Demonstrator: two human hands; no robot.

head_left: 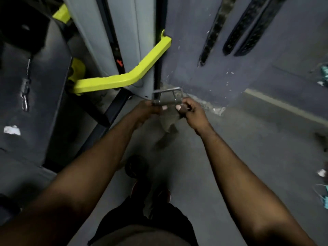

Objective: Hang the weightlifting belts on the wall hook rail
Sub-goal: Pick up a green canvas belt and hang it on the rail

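A grey weightlifting belt (167, 121) hangs down in front of me, its metal buckle (166, 96) at the top. My left hand (147, 110) grips the buckle end from the left. My right hand (192, 112) pinches it from the right, thumb on the strap. The lower part of the belt trails toward my feet, blurred. Three dark belts (246, 27) hang against the purple-grey wall (266, 71) at the upper right. The hook rail is out of view above the frame.
A grey machine column with a yellow-green bent handle (127, 75) stands at the left, close to my left hand. A dark weight stack housing (35, 86) is further left. Teal objects (324, 75) lie at the right edge. The grey floor (239, 139) runs to the wall's base.
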